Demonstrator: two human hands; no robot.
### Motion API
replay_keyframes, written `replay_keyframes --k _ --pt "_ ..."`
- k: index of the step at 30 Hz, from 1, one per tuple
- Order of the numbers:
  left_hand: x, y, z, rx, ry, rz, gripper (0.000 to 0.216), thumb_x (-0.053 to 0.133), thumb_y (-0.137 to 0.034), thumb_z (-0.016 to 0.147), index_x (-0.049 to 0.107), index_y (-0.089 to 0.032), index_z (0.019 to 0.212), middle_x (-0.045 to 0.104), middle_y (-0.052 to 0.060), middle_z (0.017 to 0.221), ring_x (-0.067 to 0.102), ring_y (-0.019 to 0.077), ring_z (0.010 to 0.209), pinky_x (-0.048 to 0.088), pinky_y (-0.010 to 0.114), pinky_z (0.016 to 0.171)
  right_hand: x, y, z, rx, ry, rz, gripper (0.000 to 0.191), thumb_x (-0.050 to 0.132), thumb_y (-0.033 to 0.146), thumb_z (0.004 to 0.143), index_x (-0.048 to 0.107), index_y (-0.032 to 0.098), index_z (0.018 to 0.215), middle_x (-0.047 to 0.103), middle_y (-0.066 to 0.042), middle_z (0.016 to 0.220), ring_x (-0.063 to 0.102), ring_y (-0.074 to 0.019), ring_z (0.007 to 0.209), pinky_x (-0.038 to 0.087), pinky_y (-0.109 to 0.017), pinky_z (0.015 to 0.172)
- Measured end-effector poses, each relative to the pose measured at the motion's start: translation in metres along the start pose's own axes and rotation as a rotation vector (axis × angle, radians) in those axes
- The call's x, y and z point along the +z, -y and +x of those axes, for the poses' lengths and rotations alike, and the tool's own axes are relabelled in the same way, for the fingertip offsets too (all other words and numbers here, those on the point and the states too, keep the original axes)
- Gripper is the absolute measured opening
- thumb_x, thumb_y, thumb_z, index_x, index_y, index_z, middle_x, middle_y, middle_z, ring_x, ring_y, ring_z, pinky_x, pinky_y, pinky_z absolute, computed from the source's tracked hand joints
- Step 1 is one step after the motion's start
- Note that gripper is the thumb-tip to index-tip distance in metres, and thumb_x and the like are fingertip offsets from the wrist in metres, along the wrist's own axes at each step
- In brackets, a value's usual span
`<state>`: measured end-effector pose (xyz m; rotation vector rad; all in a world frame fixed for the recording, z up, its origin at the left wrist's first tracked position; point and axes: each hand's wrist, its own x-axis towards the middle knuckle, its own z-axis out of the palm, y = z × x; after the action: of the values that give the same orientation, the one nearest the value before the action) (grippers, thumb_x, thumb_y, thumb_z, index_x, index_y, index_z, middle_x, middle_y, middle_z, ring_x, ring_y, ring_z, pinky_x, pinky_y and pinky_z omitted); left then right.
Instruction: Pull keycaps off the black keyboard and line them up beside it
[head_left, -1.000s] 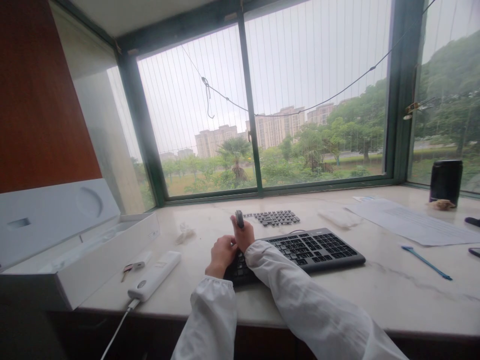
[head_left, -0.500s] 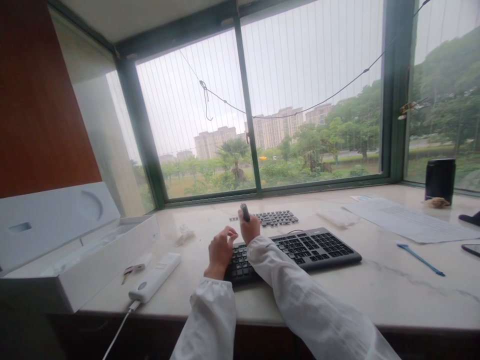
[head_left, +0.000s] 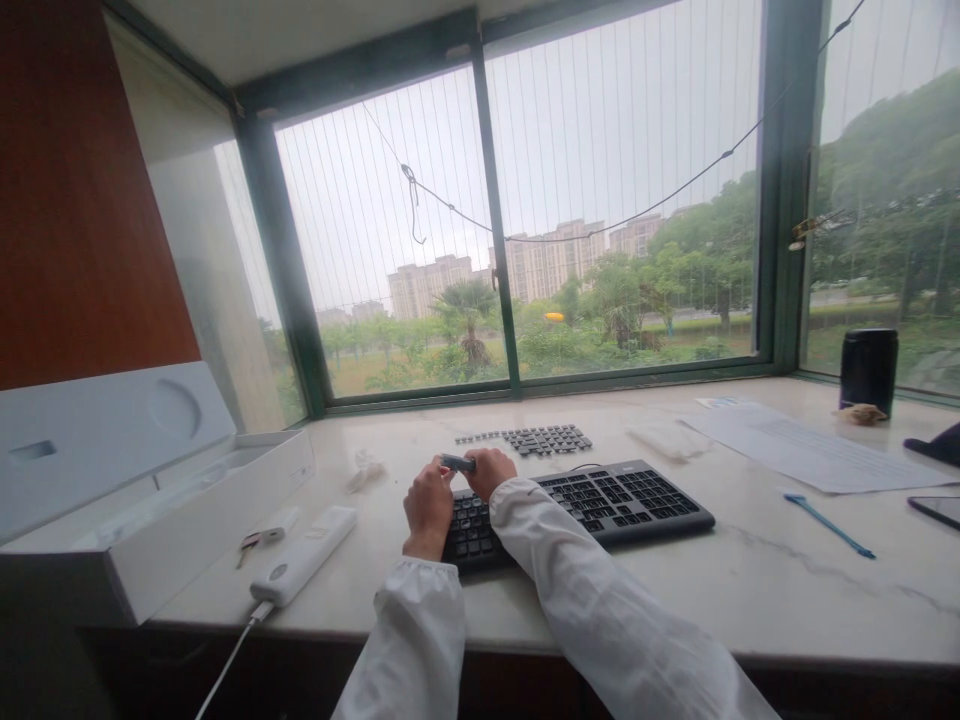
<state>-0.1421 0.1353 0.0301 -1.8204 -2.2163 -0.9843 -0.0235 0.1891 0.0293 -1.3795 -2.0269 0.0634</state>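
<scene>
A black keyboard point(head_left: 628, 500) lies at an angle on the marble-patterned worktop, its left half partly covered by my hands. My right hand point(head_left: 492, 471) is closed around a small dark handheld tool point(head_left: 457, 463), held roughly level above the keyboard's back left edge. The tool's exact kind is unclear. At its left end are the bent fingers of my left hand point(head_left: 429, 507), pinched together; anything small between them is hidden. Behind the keyboard, loose dark keycaps point(head_left: 551, 440) are laid out in rows.
On the left stand an open white box point(head_left: 202, 515) and a white power bank point(head_left: 304, 557) with a cable, near a small key point(head_left: 246, 545). To the right lie paper sheets point(head_left: 780, 445), a blue stick-like tool point(head_left: 829, 525) and a black can point(head_left: 868, 372). Windows close off the back.
The dark tool has tipped from upright to nearly level, pointing left. My right hand has lowered and turned, and my left fingers have come up to the tool's end.
</scene>
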Motion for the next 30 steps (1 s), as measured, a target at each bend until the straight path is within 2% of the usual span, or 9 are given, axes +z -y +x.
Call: replay_keyframes --k 4,11,16,20,25,30 --pt "0.001 0.002 0.000 -0.024 -0.010 0.016 0.022 0.045 -0.037 0.087 0.057 -0.028 0.103 0.068 0.004 0.095 0.062 0.0209 0.083 0.040 0.027 0.063 -0.003 0.002 -0.001 -0.001 0.073 -0.017 0.033 0.048 0.053 0.081 0.070 0.031 0.088 0.069 -0.003 0.082 0.061 -0.0173 0.075 0.036 -0.024 0.061" --pt "0.004 0.003 0.001 0.055 -0.052 -0.037 0.017 0.051 -0.035 0.084 0.058 -0.030 0.099 0.068 0.000 0.098 0.062 0.0191 0.083 0.039 0.025 0.061 -0.007 0.004 0.001 0.096 0.134 -0.003 0.033 0.046 0.053 0.082 0.069 0.031 0.089 0.069 -0.003 0.083 0.062 -0.0172 0.078 0.037 -0.023 0.059" --pt "0.006 0.003 0.001 0.067 -0.053 -0.029 0.016 0.051 -0.033 0.085 0.059 -0.029 0.098 0.068 0.001 0.098 0.062 0.0188 0.083 0.039 0.025 0.062 -0.020 0.004 -0.003 0.054 0.117 -0.090 0.025 0.048 0.040 0.083 0.069 0.028 0.091 0.069 -0.004 0.086 0.062 -0.0171 0.082 0.038 -0.023 0.064" --pt "0.006 0.005 0.001 0.072 -0.060 -0.050 0.016 0.050 -0.031 0.086 0.059 -0.030 0.100 0.066 0.001 0.100 0.061 0.0173 0.082 0.038 0.024 0.062 -0.041 -0.003 -0.011 -0.004 0.080 -0.211 0.025 0.044 0.032 0.085 0.068 0.029 0.092 0.068 -0.004 0.085 0.062 -0.0178 0.078 0.039 -0.025 0.064" --pt "0.008 0.007 0.000 0.072 -0.056 -0.056 0.014 0.051 -0.028 0.085 0.061 -0.030 0.094 0.064 0.000 0.101 0.061 0.0163 0.080 0.037 0.025 0.060 -0.083 -0.032 -0.020 -0.098 0.138 -0.432 0.021 0.047 0.026 0.082 0.067 0.024 0.089 0.068 -0.006 0.083 0.063 -0.0204 0.078 0.040 -0.029 0.068" --pt "0.008 0.006 0.000 0.060 -0.027 -0.056 0.015 0.048 -0.028 0.087 0.061 -0.028 0.095 0.064 0.002 0.099 0.060 0.0162 0.083 0.039 0.025 0.064 -0.120 -0.095 -0.030 -0.029 0.143 -0.558 0.022 0.046 0.028 0.082 0.067 0.025 0.089 0.068 -0.007 0.083 0.063 -0.0220 0.076 0.040 -0.030 0.066"
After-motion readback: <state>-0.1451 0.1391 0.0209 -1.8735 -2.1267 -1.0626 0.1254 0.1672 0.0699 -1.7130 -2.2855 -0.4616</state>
